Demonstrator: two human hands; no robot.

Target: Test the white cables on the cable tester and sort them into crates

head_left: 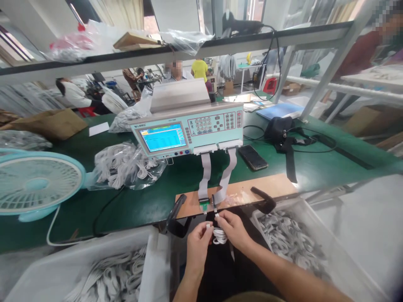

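Note:
A coiled white cable (219, 236) hangs between my two hands, just off the front edge of the wooden board (239, 195). My left hand (199, 241) pinches one plug end of it. The other plug end is between the fingers of my right hand (232, 226), close to a connector at the board's edge. Beside that connector sits a small green circuit board (205, 206). Two grey ribbon cables (206, 174) run up from there to a tester (189, 130) with a lit blue screen.
Bins of bundled cables stand at lower left (151, 251) and lower right (343, 251). Black clamps (178, 216) grip the board. A fan (37, 184), bagged cables (122, 165), a phone (252, 157) and a black pouch (278, 132) are on the green table (141, 209). People are beyond.

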